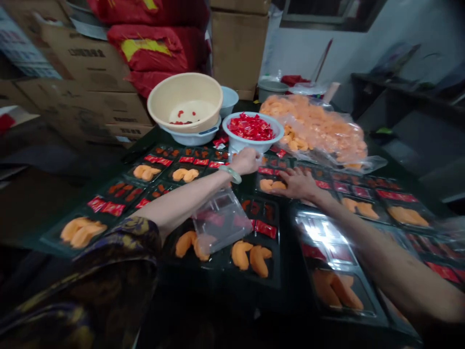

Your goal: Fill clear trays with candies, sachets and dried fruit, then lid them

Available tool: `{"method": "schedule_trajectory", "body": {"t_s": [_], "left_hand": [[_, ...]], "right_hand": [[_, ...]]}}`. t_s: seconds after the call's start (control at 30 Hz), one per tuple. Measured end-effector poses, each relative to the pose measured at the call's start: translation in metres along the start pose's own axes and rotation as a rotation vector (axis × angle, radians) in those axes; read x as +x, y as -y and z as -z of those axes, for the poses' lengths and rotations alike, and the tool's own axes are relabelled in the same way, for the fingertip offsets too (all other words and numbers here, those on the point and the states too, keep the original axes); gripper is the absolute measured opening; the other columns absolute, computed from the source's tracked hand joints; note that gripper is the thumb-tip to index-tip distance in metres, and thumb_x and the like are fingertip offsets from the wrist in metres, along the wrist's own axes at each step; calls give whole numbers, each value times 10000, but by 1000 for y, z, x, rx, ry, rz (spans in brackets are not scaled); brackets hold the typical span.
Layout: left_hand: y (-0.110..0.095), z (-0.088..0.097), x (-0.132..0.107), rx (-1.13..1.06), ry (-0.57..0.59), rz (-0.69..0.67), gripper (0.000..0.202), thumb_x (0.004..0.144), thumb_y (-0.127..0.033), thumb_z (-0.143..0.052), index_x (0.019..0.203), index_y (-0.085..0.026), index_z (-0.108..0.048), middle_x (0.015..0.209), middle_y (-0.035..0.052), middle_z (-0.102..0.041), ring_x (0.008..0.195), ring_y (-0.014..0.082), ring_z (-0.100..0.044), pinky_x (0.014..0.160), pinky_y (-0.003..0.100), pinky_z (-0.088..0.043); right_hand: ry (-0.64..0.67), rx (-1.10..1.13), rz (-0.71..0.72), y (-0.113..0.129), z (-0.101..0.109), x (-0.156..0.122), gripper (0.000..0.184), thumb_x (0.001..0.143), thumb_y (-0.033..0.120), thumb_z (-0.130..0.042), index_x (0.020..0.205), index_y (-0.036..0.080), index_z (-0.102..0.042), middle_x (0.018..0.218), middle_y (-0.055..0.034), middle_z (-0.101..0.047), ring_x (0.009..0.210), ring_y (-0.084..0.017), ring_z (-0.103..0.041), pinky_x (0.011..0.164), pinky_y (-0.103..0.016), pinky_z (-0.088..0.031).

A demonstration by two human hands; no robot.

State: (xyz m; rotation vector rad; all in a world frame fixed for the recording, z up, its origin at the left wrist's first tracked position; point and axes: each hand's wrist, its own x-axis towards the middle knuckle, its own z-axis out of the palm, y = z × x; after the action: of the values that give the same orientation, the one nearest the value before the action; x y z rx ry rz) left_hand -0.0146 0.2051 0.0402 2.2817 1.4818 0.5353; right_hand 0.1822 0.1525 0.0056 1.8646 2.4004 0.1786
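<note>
Your left hand (244, 161) sits curled against the lower side of a white plastic bowl (236, 143) heaped with shiny red sachets; you cannot tell whether its fingers (252, 157) grip anything. Your right hand (296, 184) lies open, its fingers (286, 180) spread just beside orange fruit pieces (271, 184) in a black plastic tray (267, 172). A clear plastic lid (221, 220) lies under your left forearm, over other trays. Trays crowd the dark worktop (125, 167), leaving little open room. Behind stand a cream plastic basin (185, 97), a clear bag of orange pieces (316, 128), brown cardboard boxes (83, 63) and red sacks (152, 48).
</note>
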Motion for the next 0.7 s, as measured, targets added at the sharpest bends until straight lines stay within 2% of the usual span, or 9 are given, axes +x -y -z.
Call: {"method": "schedule_trajectory", "body": {"t_s": [0.07,0.1,0.17,0.27,0.33,0.43,0.53,0.7], "left_hand": [[7,31,-32,47,-62,19,308,794,-199,-489,1048,-146,-655,1045,113,-639,991,241,-570,866,363,-421],[12,45,-54,69,-93,17,310,812,-208,-452,1042,-157,-654,1031,103,-648,972,229,-577,850,352,-423],[25,64,-103,178,-164,6,300,828,-265,-440,1013,-170,-656,979,88,-669,909,219,-600,788,327,-437],[49,67,-168,281,-113,157,332,812,-332,-481,1070,-189,-634,819,68,-682,761,225,-624,652,303,-435],[63,59,-195,273,-100,242,350,808,-334,-498,1112,-206,-615,788,58,-685,733,227,-628,617,291,-418],[76,44,-212,131,-158,325,358,787,-314,-539,1126,-218,-605,787,41,-691,723,216,-627,594,279,-400],[80,34,-213,-87,-211,347,376,762,-278,-571,1130,-206,-598,726,25,-680,632,186,-601,556,269,-381],[81,25,-208,-799,-390,436,480,648,-176,-687,1115,-175,-576,547,-38,-584,466,116,-508,469,218,-357]], "right_hand": [[-141,40,-51,23,18,-14,611,844,563,-412,1285,146,-477,1273,-172,-524,1141,-335,-482,882,-440,-370],[-170,89,-68,38,28,-22,530,884,503,-367,1246,143,-509,1202,-162,-575,1070,-299,-538,838,-394,-398],[-93,193,-59,72,42,-36,442,914,449,-308,1085,173,-609,997,-115,-665,907,-240,-613,724,-318,-423],[69,227,23,117,48,-40,422,875,497,-374,897,195,-667,906,-99,-683,851,-237,-632,641,-291,-421],[94,236,27,136,43,-31,378,850,471,-432,881,186,-678,949,-117,-679,895,-257,-628,645,-300,-425],[126,337,-51,148,36,-11,263,821,355,-488,844,189,-691,959,-111,-681,930,-261,-625,663,-298,-426],[138,397,-104,152,33,3,196,782,246,-504,788,184,-690,898,-98,-689,850,-235,-643,624,-274,-423],[64,451,-108,151,32,11,183,736,130,-483,808,147,-651,808,-98,-676,719,-197,-625,557,-246,-404]]}}
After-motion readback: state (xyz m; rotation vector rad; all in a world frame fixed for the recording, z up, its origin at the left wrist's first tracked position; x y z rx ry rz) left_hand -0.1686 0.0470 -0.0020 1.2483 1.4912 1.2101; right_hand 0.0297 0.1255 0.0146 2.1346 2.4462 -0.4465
